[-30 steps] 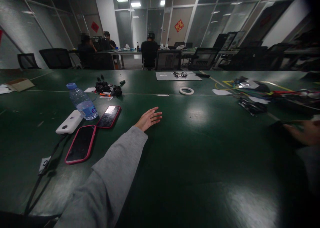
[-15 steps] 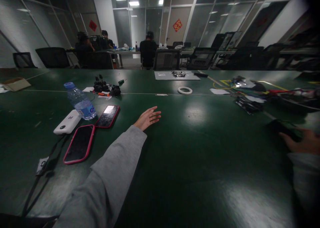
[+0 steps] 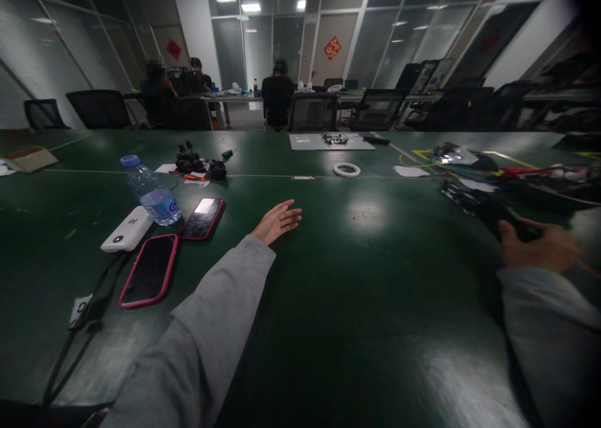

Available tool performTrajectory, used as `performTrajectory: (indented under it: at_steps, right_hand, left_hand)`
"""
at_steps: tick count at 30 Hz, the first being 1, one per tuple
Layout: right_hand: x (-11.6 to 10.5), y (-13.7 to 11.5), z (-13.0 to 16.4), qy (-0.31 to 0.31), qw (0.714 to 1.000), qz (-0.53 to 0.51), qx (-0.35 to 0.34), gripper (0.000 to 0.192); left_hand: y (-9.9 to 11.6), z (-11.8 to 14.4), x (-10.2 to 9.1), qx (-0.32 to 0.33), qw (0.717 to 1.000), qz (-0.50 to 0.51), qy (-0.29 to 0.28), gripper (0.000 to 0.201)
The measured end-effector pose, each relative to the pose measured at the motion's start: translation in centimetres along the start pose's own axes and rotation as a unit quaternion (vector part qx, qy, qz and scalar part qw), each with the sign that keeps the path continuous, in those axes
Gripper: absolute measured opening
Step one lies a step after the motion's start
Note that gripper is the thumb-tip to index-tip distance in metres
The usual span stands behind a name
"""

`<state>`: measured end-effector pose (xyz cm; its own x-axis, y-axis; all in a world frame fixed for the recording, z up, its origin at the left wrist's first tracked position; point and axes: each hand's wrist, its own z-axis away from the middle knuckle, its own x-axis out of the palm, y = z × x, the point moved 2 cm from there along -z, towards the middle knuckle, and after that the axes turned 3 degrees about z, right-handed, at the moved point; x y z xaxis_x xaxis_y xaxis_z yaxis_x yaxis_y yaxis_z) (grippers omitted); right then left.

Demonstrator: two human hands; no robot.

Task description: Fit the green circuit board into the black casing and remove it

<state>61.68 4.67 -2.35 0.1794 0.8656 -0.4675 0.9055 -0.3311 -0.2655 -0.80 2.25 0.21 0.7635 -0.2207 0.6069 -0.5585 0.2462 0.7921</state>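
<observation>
Leftward, nearer the white ring [image 3: 346, 169], the right hand [image 3: 539, 248] had come in from the edge of my head feed, bringing a dark object [image 3: 503, 221] with it, while the left hand [image 3: 276, 224] stayed put.

Farthest left of the ring, and nearer the wearer, I saw the power bank [image 3: 126, 230], the front phone [image 3: 149, 271], the water bottle [image 3: 153, 193] and the rear phone [image 3: 203, 219]. Closer to the ring on that same side, the left hand lay side-on over the table [image 3: 352, 303], fingers loosely spread and holding nothing; I could not tell whether its lower edge touched the surface.

Well right of the ring were black parts [image 3: 460, 198] and, beyond them, a tangle of wires [image 3: 511, 174]. Right of the ring and nearer the wearer was the dark object, gripped between thumb and fingers. Blur hid what it was and how deep the hold went. Its far end overlapped the black parts in my view; contact I could not confirm.

Handled well, I judged, that object wanted a firm thumb, a level wrist and a slow path on the ring's side of the wires, its far end raised to avoid snagging.
</observation>
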Motion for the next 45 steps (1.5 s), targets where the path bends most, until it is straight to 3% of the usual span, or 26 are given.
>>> performTrajectory:
  at_steps: [2, 4, 7, 10, 12, 14, 18, 30, 33, 35, 37, 38, 39, 41, 43, 45]
  right_hand:
    - [0.3, -3.7, 0.6, -0.055, 0.998, 0.001, -0.009, 0.07]
    - [-1.0, -9.3, 2.3, -0.103, 0.988, -0.049, -0.104, 0.07]
    - [-5.2, -19.4, 6.3, -0.125, 0.946, -0.151, -0.259, 0.061]
    - [-9.9, -28.9, 10.5, -0.127, 0.894, -0.255, -0.347, 0.043]
    - [-12.2, -33.8, 12.7, -0.124, 0.865, -0.303, -0.382, 0.037]
    - [-13.7, -37.2, 14.2, -0.116, 0.845, -0.328, -0.407, 0.034]
    - [-14.3, -40.0, 15.5, -0.127, 0.835, -0.331, -0.42, 0.032]
    - [-13.8, -40.0, 15.8, -0.203, 0.826, -0.343, -0.399, 0.036]
    - [-13.5, -40.1, 15.8, -0.245, 0.811, -0.396, -0.354, 0.037]
    - [-13.4, -40.2, 15.7, -0.277, 0.794, -0.47, -0.267, 0.038]
    - [-13.3, -40.5, 15.6, -0.341, 0.745, -0.557, -0.134, 0.039]
    - [-13.2, -40.7, 15.6, -0.386, 0.7, -0.598, -0.055, 0.04]
    - [-13.3, -41.0, 15.7, -0.435, 0.64, -0.633, 0.028, 0.041]
    - [-13.6, -41.7, 15.8, -0.513, 0.492, -0.68, 0.179, 0.041]
    - [-14.3, -42.3, 15.8, -0.546, 0.358, -0.698, 0.294, 0.037]
    - [-14.8, -42.8, 15.8, -0.552, 0.268, -0.697, 0.371, 0.03]
  left_hand:
    - [0.0, 0.0, 0.0, -0.002, 1.0, 0.001, 0.001, 0.043]
    - [0.0, -0.1, 0.0, -0.004, 1.0, 0.002, 0.003, 0.043]
    - [0.0, -0.1, 0.1, -0.003, 1.0, -0.002, 0.003, 0.042]
    - [-0.1, -0.1, 0.4, -0.002, 1.0, -0.011, 0.013, 0.042]
    - [-0.1, 0.0, 0.5, 0.003, 1.0, -0.007, 0.024, 0.042]
    - [-0.2, 0.0, 0.7, 0.008, 1.0, 0.003, 0.029, 0.042]
    - [-0.4, 0.0, 0.6, 0.01, 0.999, 0.011, 0.032, 0.035]
    - [-0.4, -0.1, 0.3, 0.032, 0.998, -0.016, 0.055, 0.035]
    - [-0.3, -0.1, 0.3, 0.042, 0.997, -0.017, 0.059, 0.043]
    - [-0.2, 0.0, 0.5, 0.041, 0.998, -0.004, 0.049, 0.047]
    - [0.0, 0.2, 0.6, 0.044, 0.998, 0.012, 0.036, 0.044]
    - [0.1, 0.2, 0.6, 0.046, 0.998, 0.016, 0.03, 0.042]
    - [0.2, 0.3, 0.6, 0.048, 0.998, 0.018, 0.023, 0.04]
    - [0.2, 0.3, 0.6, 0.049, 0.999, 0.013, 0.009, 0.041]
    - [0.2, 0.3, 0.5, 0.05, 0.999, 0.006, 0.003, 0.044]
    - [0.1, 0.2, 0.4, 0.047, 0.999, -0.002, 0.002, 0.045]
